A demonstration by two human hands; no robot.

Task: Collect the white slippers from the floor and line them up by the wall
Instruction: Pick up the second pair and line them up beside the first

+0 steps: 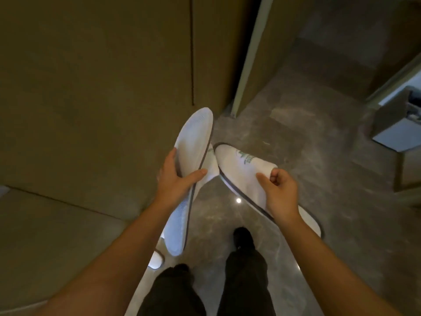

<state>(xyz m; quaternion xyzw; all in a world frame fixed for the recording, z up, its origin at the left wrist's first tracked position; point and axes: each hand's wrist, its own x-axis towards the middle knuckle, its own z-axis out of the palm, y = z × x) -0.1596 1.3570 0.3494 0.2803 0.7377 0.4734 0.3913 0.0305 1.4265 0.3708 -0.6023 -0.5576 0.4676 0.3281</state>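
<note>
Two white slippers look light and soft: the left hand (176, 176) grips the sole-up slipper (193, 142) mid-sole, the right hand (279, 190) pinches the logo slipper (237, 165) by its upper.

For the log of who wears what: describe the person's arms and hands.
Both arms are bare along their whole visible length; no sleeves show. The left hand and right hand are bare too: no gloves, and no rings, watch or wristband that I can make out. No markings show on either arm. The dim light makes small details hard to tell.
</note>
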